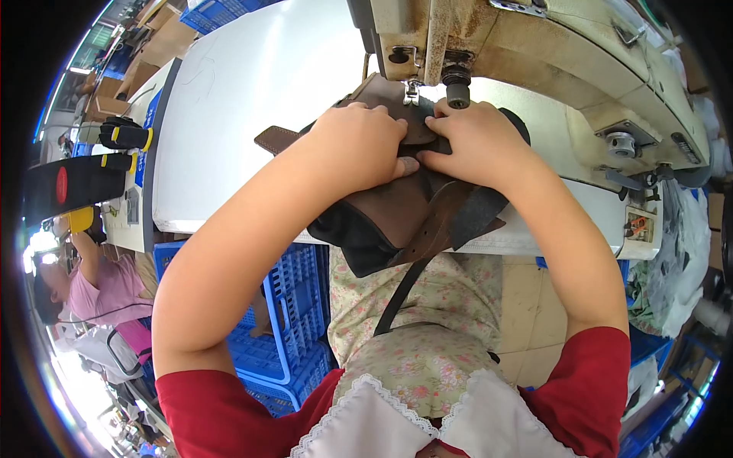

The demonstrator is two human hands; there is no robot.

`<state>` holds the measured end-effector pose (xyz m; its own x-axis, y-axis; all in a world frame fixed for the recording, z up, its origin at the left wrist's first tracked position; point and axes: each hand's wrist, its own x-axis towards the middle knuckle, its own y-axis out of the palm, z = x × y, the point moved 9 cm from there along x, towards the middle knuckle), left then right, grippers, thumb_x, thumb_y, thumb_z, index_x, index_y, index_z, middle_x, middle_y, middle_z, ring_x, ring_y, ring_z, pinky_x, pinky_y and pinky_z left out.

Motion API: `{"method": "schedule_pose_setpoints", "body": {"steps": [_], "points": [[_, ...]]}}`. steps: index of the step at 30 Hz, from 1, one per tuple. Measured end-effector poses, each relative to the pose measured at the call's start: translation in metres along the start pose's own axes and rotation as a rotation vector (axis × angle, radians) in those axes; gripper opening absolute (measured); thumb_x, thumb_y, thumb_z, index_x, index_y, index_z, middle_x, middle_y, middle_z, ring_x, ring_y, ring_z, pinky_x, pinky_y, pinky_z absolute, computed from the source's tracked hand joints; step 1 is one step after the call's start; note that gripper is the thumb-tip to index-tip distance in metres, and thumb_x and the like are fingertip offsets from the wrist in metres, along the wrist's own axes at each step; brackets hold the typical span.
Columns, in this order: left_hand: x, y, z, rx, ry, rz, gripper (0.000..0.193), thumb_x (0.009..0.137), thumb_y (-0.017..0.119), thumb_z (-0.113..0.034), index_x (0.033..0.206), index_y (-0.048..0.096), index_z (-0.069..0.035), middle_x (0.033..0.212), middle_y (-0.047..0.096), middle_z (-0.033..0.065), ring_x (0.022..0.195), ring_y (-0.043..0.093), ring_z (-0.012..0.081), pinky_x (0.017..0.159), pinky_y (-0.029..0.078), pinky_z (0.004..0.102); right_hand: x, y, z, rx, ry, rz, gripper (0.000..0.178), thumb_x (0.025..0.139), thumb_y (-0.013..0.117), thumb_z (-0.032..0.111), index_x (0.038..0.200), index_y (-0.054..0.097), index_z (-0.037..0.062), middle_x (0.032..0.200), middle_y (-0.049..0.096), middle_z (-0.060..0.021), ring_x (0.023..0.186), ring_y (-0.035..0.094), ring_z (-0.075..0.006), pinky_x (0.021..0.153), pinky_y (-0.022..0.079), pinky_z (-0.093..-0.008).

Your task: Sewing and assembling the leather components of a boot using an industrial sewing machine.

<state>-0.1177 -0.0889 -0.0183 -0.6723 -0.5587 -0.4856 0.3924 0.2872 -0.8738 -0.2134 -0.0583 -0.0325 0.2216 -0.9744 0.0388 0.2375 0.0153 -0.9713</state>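
A dark brown leather bag (385,214) with black fabric parts lies bunched under the presser foot (412,93) of a sewing machine (565,53). My left hand (359,145) grips the leather from the left, fingers curled and thumb pressed on it. From the right, my right hand (477,145) pinches the same bag, its fingertips close to the foot. A strap end (276,140) sticks out at the left. Another brown strap with holes (427,229) hangs over the table's front edge. My hands hide part of the leather between them.
The white machine table (229,114) stretches left. Below it stand blue plastic crates (286,305), beside my lap. At the far left a person in a pink shirt (103,286) sits near another machine (76,187). Clear plastic wrapping (676,259) hangs at the right.
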Motion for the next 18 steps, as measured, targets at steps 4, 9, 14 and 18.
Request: {"method": "schedule_pose_setpoints", "body": {"steps": [4, 9, 14, 18], "points": [[-0.007, 0.009, 0.0, -0.016, 0.043, -0.095, 0.058, 0.088, 0.067, -0.042, 0.14, 0.056, -0.018, 0.143, 0.052, 0.0178, 0.138, 0.043, 0.0353, 0.108, 0.041, 0.0497, 0.002, -0.004, -0.019, 0.144, 0.028, 0.197, 0.048, 0.077, 0.07, 0.047, 0.094, 0.075, 0.0032, 0.101, 0.071, -0.0105, 0.094, 0.067, -0.0341, 0.084, 0.053, -0.042], [-0.017, 0.018, 0.002, 0.027, 0.07, -0.313, 0.059, 0.088, 0.067, -0.04, 0.142, 0.054, -0.021, 0.147, 0.049, 0.0179, 0.139, 0.041, 0.0358, 0.114, 0.033, 0.05, -0.003, -0.004, -0.015, 0.205, 0.011, 0.218, 0.051, 0.08, 0.072, 0.044, 0.115, 0.072, 0.0068, 0.114, 0.068, -0.0185, 0.105, 0.064, -0.0362, 0.094, 0.05, -0.0408], [-0.02, 0.015, 0.005, -0.087, 0.13, -0.471, 0.047, 0.09, 0.064, -0.028, 0.137, 0.061, -0.024, 0.147, 0.05, 0.0163, 0.139, 0.041, 0.035, 0.117, 0.029, 0.0492, -0.012, -0.002, -0.018, 0.274, 0.009, 0.106, 0.051, 0.081, 0.072, 0.041, 0.117, 0.071, 0.0059, 0.12, 0.066, -0.0168, 0.111, 0.061, -0.0349, 0.096, 0.049, -0.0401], [-0.014, 0.014, 0.01, -0.146, 0.142, -0.486, 0.043, 0.088, 0.063, -0.02, 0.131, 0.065, -0.021, 0.144, 0.052, 0.0156, 0.138, 0.043, 0.0343, 0.116, 0.03, 0.0485, -0.015, -0.004, -0.016, 0.259, -0.029, 0.01, 0.049, 0.082, 0.068, 0.042, 0.112, 0.073, 0.0041, 0.116, 0.064, -0.0144, 0.107, 0.062, -0.0322, 0.093, 0.05, -0.0405]]}}
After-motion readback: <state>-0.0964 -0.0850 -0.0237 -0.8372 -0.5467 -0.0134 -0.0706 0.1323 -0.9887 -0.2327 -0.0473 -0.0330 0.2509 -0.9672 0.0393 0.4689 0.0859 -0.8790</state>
